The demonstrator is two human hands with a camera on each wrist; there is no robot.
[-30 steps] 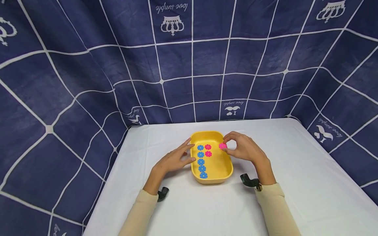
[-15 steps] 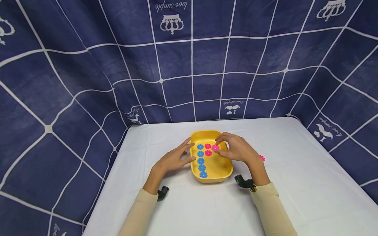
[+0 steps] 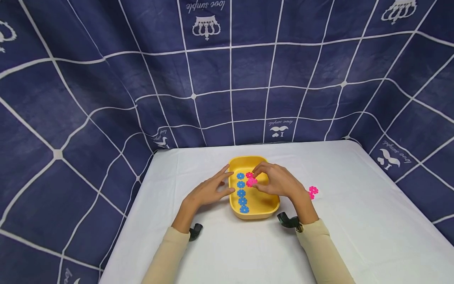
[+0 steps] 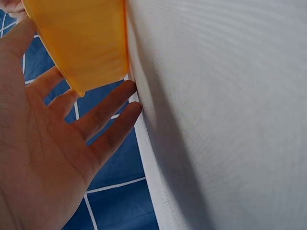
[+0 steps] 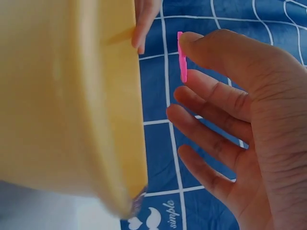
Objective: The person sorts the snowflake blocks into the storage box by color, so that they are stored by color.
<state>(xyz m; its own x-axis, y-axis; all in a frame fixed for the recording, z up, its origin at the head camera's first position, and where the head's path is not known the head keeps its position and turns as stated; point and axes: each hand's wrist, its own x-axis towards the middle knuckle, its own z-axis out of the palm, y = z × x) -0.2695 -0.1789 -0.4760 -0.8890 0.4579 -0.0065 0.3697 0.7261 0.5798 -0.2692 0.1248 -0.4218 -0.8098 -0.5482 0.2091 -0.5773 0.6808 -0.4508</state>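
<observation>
A yellow plastic tray (image 3: 260, 205) stands on the white-covered table. Inside, blue flower-shaped pieces (image 3: 242, 193) form a column along the left side, with pink flower-shaped pieces (image 3: 249, 174) beside the column's far end. My left hand (image 3: 209, 192) rests against the tray's left rim, its fingers spread and mostly straight. Between the thumb and index finger of my right hand (image 3: 280, 181) I pinch a pink flower-shaped piece (image 5: 182, 57) above the tray; its other fingers are loosely bent. From the head it overlaps the nearer pink piece in the tray, which is mostly hidden.
More pink flower-shaped pieces (image 3: 313, 190) lie on the table (image 3: 354, 221) to the right, partly behind my right wrist. A dark blue curtain (image 3: 248, 106) with white grid lines surrounds the table's back and sides. Dark wrist cameras (image 3: 289, 221) stick out near both sleeves.
My right hand has moved left over the tray with the pink flower-shaped piece, from the right rim to above the pink pieces. The pink pieces on the table have come into sight. My left hand stays put.
</observation>
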